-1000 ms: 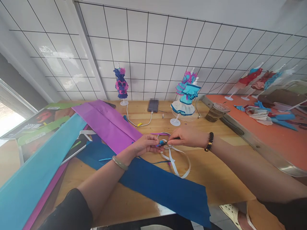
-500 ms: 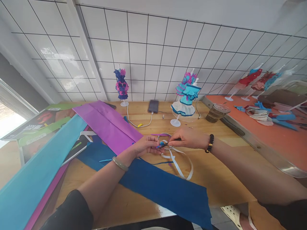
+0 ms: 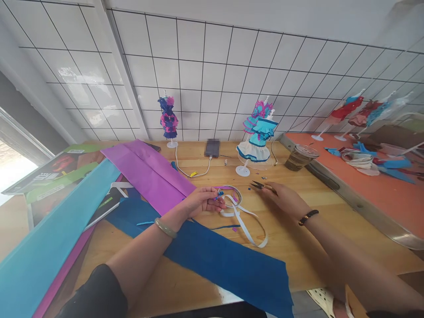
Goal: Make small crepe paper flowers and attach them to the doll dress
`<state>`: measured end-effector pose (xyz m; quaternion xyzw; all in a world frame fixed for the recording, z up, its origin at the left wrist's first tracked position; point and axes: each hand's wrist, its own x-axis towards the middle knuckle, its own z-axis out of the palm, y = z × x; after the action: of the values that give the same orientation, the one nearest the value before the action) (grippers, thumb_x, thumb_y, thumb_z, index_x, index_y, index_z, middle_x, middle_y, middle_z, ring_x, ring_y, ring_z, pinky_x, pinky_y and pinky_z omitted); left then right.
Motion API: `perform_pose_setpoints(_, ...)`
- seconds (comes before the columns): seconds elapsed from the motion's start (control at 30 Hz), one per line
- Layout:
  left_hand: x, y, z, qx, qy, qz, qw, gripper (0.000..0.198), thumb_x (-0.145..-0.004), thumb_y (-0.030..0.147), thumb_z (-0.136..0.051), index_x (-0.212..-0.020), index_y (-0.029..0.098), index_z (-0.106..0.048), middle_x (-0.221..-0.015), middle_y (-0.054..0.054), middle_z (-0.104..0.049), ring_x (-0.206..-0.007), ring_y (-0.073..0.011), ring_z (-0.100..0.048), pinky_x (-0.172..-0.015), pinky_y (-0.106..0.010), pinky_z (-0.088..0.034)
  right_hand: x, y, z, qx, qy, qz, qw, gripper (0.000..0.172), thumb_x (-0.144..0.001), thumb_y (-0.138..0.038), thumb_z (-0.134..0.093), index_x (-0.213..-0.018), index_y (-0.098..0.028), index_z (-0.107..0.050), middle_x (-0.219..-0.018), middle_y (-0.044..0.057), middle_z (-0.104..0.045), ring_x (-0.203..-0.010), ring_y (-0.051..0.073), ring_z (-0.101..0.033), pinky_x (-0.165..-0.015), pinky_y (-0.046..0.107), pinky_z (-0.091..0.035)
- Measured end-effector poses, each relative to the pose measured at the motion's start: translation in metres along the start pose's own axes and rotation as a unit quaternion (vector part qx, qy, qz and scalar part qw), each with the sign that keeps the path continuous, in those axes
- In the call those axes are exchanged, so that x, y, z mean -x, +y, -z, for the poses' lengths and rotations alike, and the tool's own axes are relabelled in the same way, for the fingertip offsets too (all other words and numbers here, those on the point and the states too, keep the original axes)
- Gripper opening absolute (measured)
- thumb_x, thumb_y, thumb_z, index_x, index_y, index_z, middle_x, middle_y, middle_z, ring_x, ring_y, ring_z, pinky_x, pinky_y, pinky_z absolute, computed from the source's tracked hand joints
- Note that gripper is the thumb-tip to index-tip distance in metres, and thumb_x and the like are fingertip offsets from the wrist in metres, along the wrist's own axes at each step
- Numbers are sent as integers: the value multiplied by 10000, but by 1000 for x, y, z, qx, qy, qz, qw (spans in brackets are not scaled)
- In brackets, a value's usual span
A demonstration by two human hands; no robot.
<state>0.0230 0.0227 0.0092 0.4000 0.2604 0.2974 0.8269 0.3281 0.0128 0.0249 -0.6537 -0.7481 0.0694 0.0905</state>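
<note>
Between the thumb and fingertips of my left hand [image 3: 203,199] is a small folded blue-and-purple piece [image 3: 220,193], its exact form too small to make out. Dark small scissors [image 3: 261,184] lie in my right hand [image 3: 285,198], low over the table with the blades pointing left. A tiny blue scrap [image 3: 249,188] is by the blade tips. Just right of my left fingers, a roll of white double-sided tape [image 3: 239,201] rests on the wood with a loose white strip [image 3: 245,229] curling from it. Under my left forearm runs a long dark blue crepe paper sheet [image 3: 225,260].
Purple [image 3: 145,170] and light blue sheets [image 3: 56,225] lie left. Small dress forms [image 3: 169,119] wear paper dresses at the back, near a phone [image 3: 212,148] on a cable. A plastic cup [image 3: 300,158] stands before the orange table [image 3: 380,194].
My right hand has moved right with the scissors, away from the piece in my left hand. The blue scrap now shows on the table. My left hand stays nearly in place.
</note>
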Motion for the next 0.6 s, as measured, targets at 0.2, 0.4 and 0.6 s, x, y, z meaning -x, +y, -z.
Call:
perform_pose_setpoints(0.2, -1, -1, 1, -9, -9, -7, 1000, 152, -746, 242, -589, -770, 116, -508, -814, -109, -653, -754, -202, -654, -668, -284, -503, 16, -1, -24, 132, 161, 31, 978, 344, -848, -336, -390, -1094, -170, -565, -1075, 169, -558, -975, 293, -510, -777, 444, -412)
perform_pose_setpoints(0.4, 0, -3, 3, -14, -21, -10, 1000, 173, -741, 260, -594, -769, 118, -499, -834, -117, -652, -749, -192, -650, -682, -293, -501, 22, -83, -26, -3, 73, 296, 953, 220, -851, -217, -423, -965, -181, -607, -971, 102, -582, -907, 188, -531, -771, 326, -447)
perform_pose_setpoints(0.6, -3, -1, 6, -6, 35, -63, 997, 153, -730, 258, -584, -747, 132, -499, -698, -54, -628, -588, -138, -625, -523, -215, -471, 15, -95, -29, 5, 67, 294, 953, 191, -847, -179, -429, -820, -146, -614, -847, 87, -590, -787, 181, -546, -696, 323, -457)
